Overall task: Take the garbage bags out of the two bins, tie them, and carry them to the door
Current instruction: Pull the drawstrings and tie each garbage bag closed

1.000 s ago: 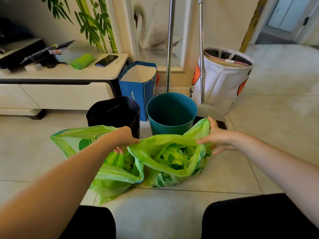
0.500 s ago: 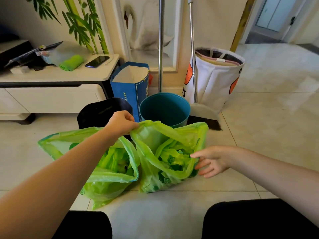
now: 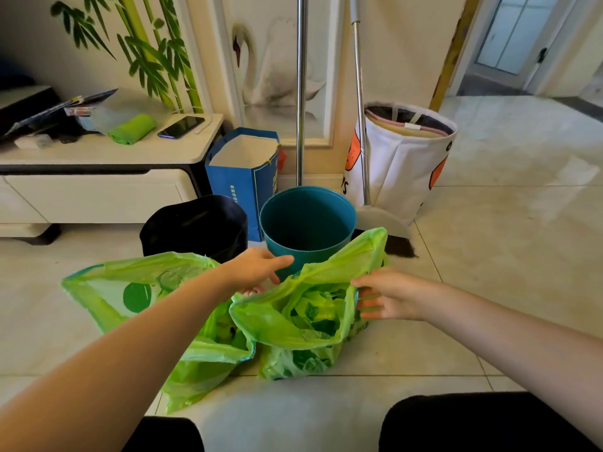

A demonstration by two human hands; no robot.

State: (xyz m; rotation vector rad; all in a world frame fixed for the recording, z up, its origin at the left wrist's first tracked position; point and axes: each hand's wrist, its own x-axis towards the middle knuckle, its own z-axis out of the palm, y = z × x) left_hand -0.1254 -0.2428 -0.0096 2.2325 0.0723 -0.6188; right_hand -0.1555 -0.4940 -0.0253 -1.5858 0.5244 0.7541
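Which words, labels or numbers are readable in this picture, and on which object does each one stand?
"S": last letter of a cut-off black word on the white laundry basket.
Blue paper bag: a column of light characters, too small to read.
Left green garbage bag: a round green logo, no readable text.

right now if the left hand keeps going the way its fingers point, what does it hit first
Probably the raised rim of the right-hand green plastic garbage bag, just ahead of the left hand; the teal round bin stands behind it. Depth is unclear.
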